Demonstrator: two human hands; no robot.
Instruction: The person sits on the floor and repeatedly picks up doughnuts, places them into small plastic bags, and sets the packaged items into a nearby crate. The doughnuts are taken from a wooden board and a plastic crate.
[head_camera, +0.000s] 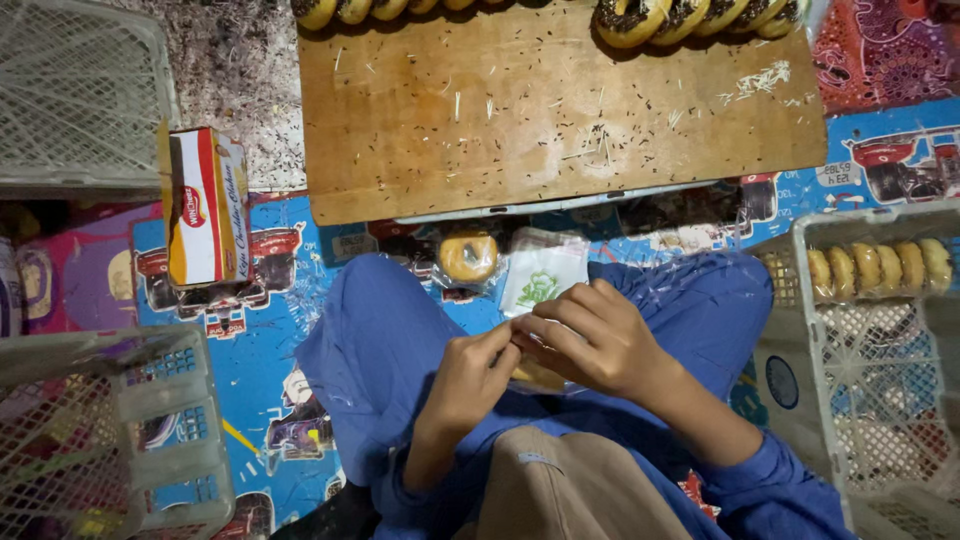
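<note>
Over my blue-clad lap, my left hand (470, 375) and my right hand (590, 340) meet, both gripping a clear plastic bag with a doughnut (538, 375) mostly hidden between them. Just beyond my knees lies a wrapped doughnut (468, 257) in a clear bag on the mat. Beside it is a stack of clear bags with a green print (543, 272). A wooden board (520, 130) lies further out, sprinkled with chocolate bits, with chocolate-topped doughnuts (690, 17) along its far edge.
A white plastic crate (880, 380) on the right holds a row of wrapped doughnuts (880, 267). A red, white and yellow carton (205, 205) stands at the left. Empty mesh crates sit at upper left (80, 95) and lower left (110, 430). A colourful mat (250, 350) covers the floor.
</note>
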